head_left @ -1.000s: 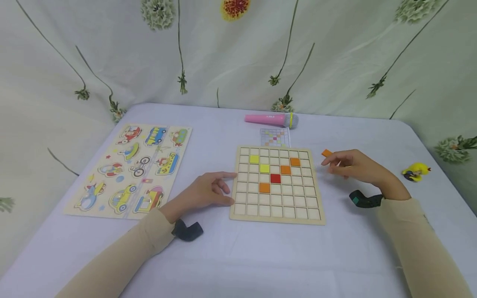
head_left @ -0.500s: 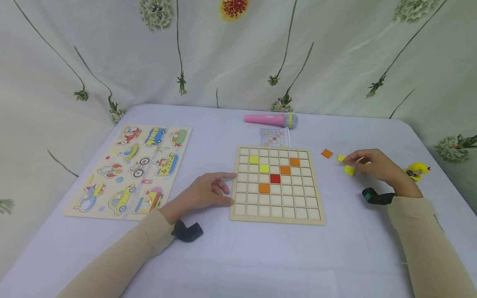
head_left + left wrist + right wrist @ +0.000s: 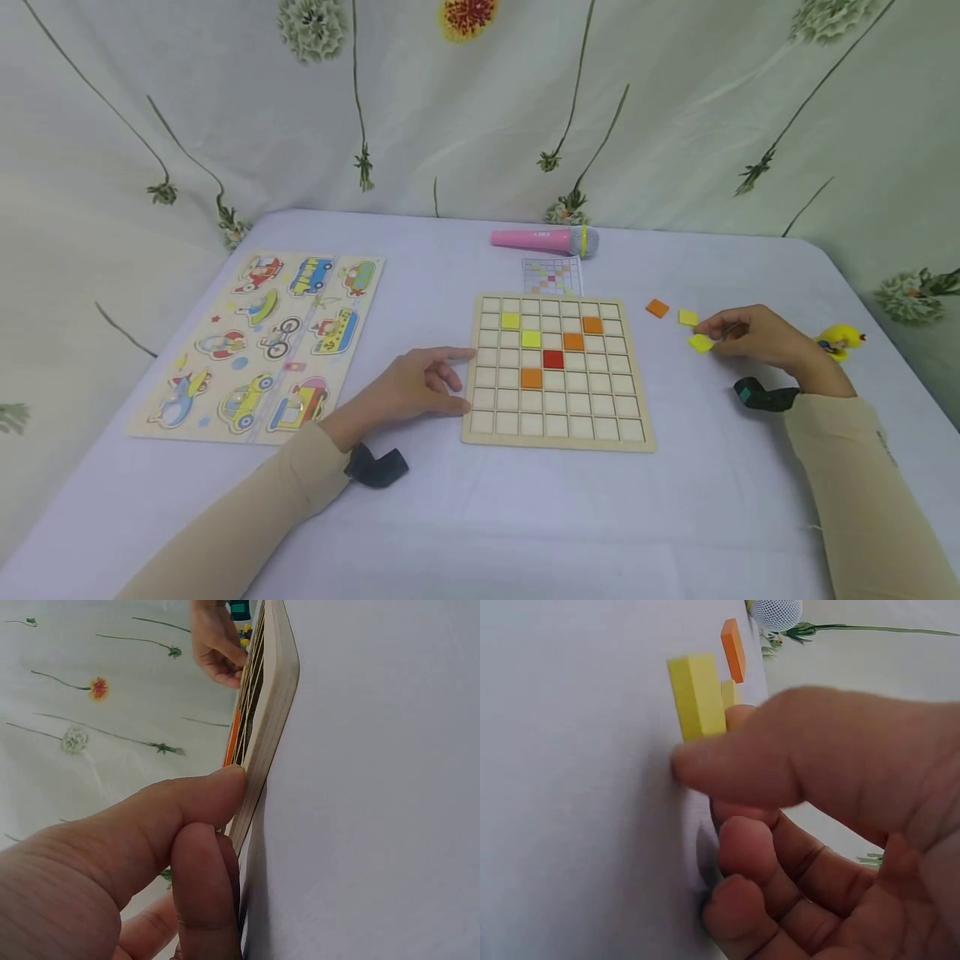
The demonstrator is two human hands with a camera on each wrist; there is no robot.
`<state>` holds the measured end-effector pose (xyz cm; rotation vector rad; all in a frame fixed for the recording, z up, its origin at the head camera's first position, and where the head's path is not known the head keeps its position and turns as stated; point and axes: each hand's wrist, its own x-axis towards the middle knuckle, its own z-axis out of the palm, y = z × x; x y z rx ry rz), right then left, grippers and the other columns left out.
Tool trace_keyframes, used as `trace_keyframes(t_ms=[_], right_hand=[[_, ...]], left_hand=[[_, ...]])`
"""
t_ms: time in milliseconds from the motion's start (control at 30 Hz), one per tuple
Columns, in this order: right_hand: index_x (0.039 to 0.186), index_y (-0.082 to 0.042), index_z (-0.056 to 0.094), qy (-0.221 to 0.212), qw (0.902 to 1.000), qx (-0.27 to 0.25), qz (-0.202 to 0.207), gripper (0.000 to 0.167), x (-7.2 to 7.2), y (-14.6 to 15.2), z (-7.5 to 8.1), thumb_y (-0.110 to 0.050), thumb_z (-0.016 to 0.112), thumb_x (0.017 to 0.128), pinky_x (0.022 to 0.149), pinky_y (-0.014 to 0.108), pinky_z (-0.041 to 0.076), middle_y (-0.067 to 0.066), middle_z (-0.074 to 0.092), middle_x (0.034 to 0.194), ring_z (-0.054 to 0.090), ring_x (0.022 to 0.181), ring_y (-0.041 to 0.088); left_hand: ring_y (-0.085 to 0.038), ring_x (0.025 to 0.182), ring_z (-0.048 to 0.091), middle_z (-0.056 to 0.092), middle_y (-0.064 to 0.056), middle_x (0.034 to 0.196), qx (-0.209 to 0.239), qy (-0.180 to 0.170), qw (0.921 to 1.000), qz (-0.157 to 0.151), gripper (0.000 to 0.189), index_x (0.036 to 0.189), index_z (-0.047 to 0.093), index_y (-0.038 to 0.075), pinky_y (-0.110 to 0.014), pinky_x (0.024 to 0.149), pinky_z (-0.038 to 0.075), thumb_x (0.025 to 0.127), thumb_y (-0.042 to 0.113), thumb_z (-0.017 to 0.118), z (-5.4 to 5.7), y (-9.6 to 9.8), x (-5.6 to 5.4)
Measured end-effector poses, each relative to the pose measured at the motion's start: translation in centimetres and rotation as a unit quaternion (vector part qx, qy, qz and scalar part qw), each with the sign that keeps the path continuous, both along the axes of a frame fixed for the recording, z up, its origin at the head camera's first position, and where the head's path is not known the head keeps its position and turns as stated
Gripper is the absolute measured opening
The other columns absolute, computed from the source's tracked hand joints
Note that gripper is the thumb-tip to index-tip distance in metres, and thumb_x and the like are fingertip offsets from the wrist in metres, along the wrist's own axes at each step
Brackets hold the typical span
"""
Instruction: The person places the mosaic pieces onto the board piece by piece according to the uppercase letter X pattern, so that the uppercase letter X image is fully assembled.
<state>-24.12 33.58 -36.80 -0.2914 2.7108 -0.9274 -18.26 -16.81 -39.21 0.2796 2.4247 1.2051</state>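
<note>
A wooden grid board (image 3: 558,445) lies in the middle of the table, with two yellow tiles, one red tile (image 3: 553,359) and several orange tiles in its squares. At its left edge, my left hand (image 3: 416,382) touches the frame with thumb and index fingertips; the left wrist view shows the thumb tip (image 3: 232,780) against the side. My right hand (image 3: 757,337) pinches a yellow tile (image 3: 696,697) between thumb and index finger, right of the board; the tile looks tilted. Just behind it lie another yellow tile (image 3: 687,317) and an orange tile (image 3: 657,308).
A small printed pattern card (image 3: 552,277) lies against the board's back edge, a pink microphone (image 3: 543,241) behind it. To the left is a vehicle picture puzzle (image 3: 281,342). A yellow toy figure (image 3: 842,340) stands beyond my right hand.
My right hand has moved right, from beside the orange tile to the yellow tiles, and has taken hold of the nearer one, tilting it. The left hand stays at the board's edge.
</note>
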Motion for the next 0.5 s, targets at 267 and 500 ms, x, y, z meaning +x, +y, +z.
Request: trace_keyframes(t_ms=[267,500], right_hand=[[0.12,0.014,0.07,0.0,0.9996,0.026,0.013,0.038,0.1,-0.6,0.4,-0.007,0.085,0.091,0.076,0.023,0.049,0.015,0.073,0.108,0.06,0.091,0.017],[0.116,0.01,0.071,0.014,0.9984,0.026,0.049,0.03,0.2,-2.1,1.0,-0.003,0.083,0.091,0.08,0.025,0.053,0.013,0.074,0.107,0.066,0.094,0.022]], left_hand=[[-0.019,0.086,0.063,0.07,-0.003,0.106,-0.005,0.004,1.0,-0.004,0.079,0.158,0.056,0.011,-0.033,0.081,0.05,0.087,0.018,0.091,0.2,0.1,0.0],[-0.019,0.087,0.063,0.07,-0.004,0.107,-0.008,0.001,1.0,-0.005,0.079,0.158,0.056,0.012,-0.033,0.081,0.05,0.088,0.02,0.091,0.1,0.1,-0.1]])
